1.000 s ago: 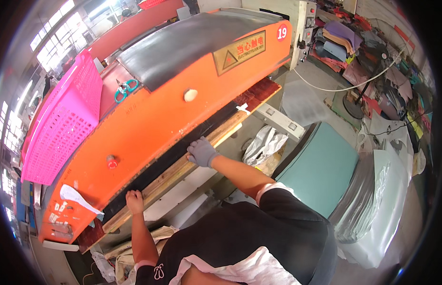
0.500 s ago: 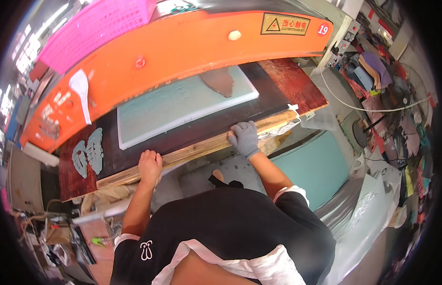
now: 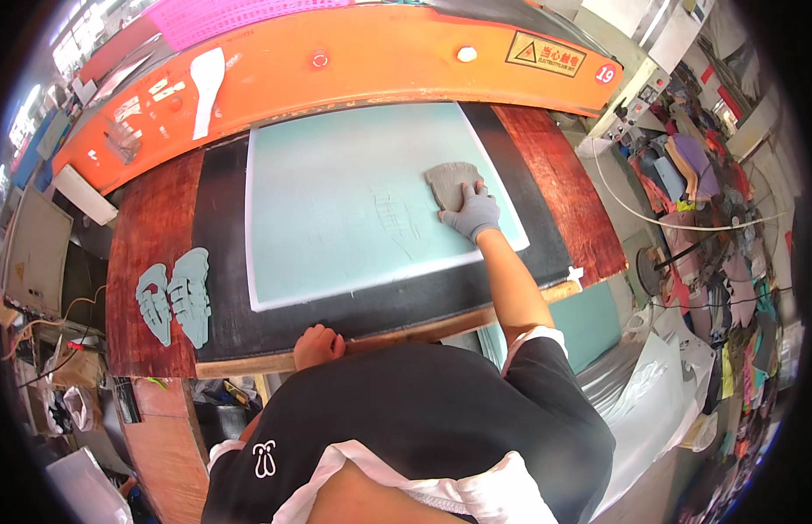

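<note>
The worktop [image 3: 567, 188] stretches across the middle of the view, dark red at both ends with a broad black part between them. Beyond its far side runs the long orange beam [image 3: 380, 57] of a machine. On the black part lies a large pale green sheet [image 3: 323, 201] with a white border, well apart from the worktop's near edge; a few fine lines mark it around the middle. Off to the right, outside the worktop, is a heap of coloured material pieces [image 3: 685, 166]. Part of a pink basket [image 3: 248, 19] shows above the beam, and a wooden strip [image 3: 423, 330] runs along the worktop's near edge. At the left, two groups of grey-green cut pieces [image 3: 191, 297] lie side by side, one on the red end, the other across the border between red and black. A white spoon-shaped thing [image 3: 206, 83] hangs against the beam. The flat grey piece [image 3: 451, 179] rests on the sheet toward its right side. The right hand [image 3: 469, 214], in a grey glove, reaches over its near part, fingers forward and thumb apart from them; whether it pinches the piece I cannot tell. The left hand [image 3: 318, 348], bare, has its fingers bent close together at the near edge; its grip there is unclear. Smallest is the round white knob [image 3: 467, 54] on the beam
</note>
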Tool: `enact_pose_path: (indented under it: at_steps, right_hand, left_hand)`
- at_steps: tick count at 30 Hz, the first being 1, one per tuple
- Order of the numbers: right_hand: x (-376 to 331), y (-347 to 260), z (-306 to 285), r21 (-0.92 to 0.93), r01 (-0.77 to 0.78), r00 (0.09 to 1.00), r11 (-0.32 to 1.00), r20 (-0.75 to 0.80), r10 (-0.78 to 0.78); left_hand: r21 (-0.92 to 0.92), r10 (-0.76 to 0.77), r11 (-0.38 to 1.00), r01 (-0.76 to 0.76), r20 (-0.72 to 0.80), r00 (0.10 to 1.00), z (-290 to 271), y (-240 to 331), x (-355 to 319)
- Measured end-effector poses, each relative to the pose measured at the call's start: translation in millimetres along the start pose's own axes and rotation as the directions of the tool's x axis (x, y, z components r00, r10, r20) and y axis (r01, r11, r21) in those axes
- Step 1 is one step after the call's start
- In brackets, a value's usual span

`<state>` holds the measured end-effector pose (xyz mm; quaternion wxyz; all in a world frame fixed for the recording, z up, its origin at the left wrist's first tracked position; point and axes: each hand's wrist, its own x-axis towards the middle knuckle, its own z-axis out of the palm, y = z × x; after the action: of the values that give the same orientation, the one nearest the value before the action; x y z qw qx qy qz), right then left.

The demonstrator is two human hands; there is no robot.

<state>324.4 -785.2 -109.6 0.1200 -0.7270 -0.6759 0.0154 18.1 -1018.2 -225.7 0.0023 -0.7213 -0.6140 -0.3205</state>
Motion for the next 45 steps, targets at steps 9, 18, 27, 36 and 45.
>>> enact_pose_path:
  at_steps: [9, 18, 27, 36, 45]
  right_hand:
    - [-28, 20, -2, 0.256, 0.072, 0.997, 0.964, -0.034, -0.065]
    - [-5, 142, -25, 0.898, -0.004, 0.997, 0.439, -0.028, 0.068]
    - [-18, 223, -22, 0.200, 0.071, 0.952, 0.977, -0.307, -0.006]
    - [-35, 174, 7, 0.425, -0.104, 0.993, 0.899, 0.099, 0.068]
    - [-47, 173, 15, 0.363, -0.117, 0.991, 0.924, -0.018, 0.133]
  left_hand:
    - [0.048, 0.117, 0.992, -0.119, 0.033, 0.993, 9, 27, 24]
    - [0.065, 0.080, 0.995, -0.082, 0.032, 0.996, 11, 30, 23]
    - [-0.013, -0.349, 0.933, 0.360, -0.281, 0.894, -25, -29, 33]
    - [-0.095, -0.700, 0.711, 0.696, -0.189, 0.689, -47, -84, 34]
    - [-0.273, -0.822, 0.470, 0.839, 0.212, 0.529, -72, -83, 41]
